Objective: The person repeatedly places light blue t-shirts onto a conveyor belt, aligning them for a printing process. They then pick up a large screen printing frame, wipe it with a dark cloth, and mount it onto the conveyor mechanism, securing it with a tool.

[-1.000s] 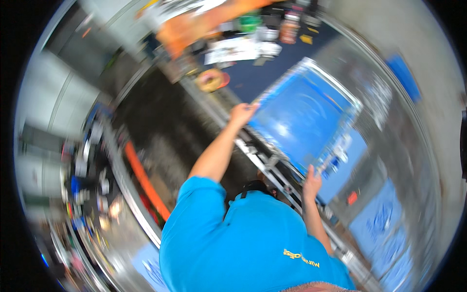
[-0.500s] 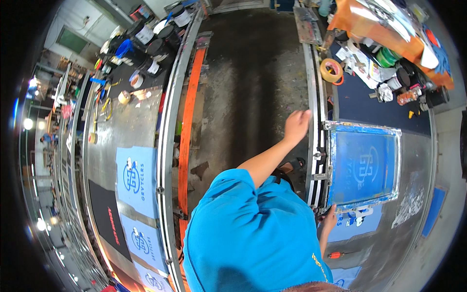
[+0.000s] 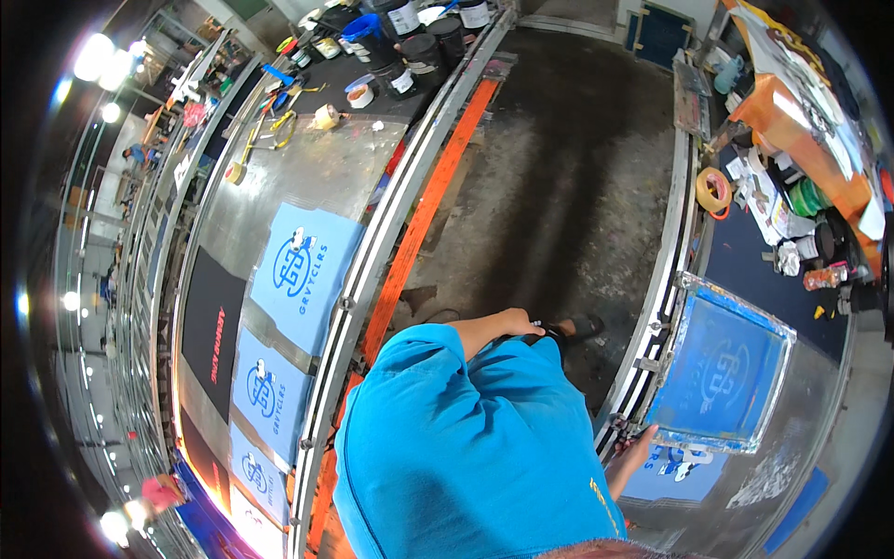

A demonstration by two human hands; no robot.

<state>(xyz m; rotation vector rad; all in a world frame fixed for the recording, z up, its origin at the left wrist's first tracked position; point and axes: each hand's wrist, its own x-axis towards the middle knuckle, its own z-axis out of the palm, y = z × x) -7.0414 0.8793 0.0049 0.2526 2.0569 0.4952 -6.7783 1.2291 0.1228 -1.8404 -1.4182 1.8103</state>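
Note:
My right hand [image 3: 637, 453] grips the near left corner of a screen printing frame [image 3: 724, 442], thumb at its edge. The frame's metal border is smeared with blue, and its blue mesh [image 3: 722, 368] carries a faint round logo. Partly under its near edge shows a light blue fabric panel [image 3: 675, 483] with a blue print and a white cartoon figure. My left hand [image 3: 523, 322] hangs beside my body over the aisle, its fingers curled together. No held thing shows in it, though the palm is hidden.
Printed light blue panels [image 3: 307, 270] and black panels [image 3: 212, 331] lie on the left table. Metal rails [image 3: 410, 191] edge both tables. Paint buckets [image 3: 424, 56] stand far left. A tape roll [image 3: 713, 190] and clutter lie far right. An orange beam [image 3: 433, 210] runs along the aisle.
My left hand has dropped from the right-hand rail back toward my body. My right hand stays on the screen frame's near corner. The whole view has turned and shifted.

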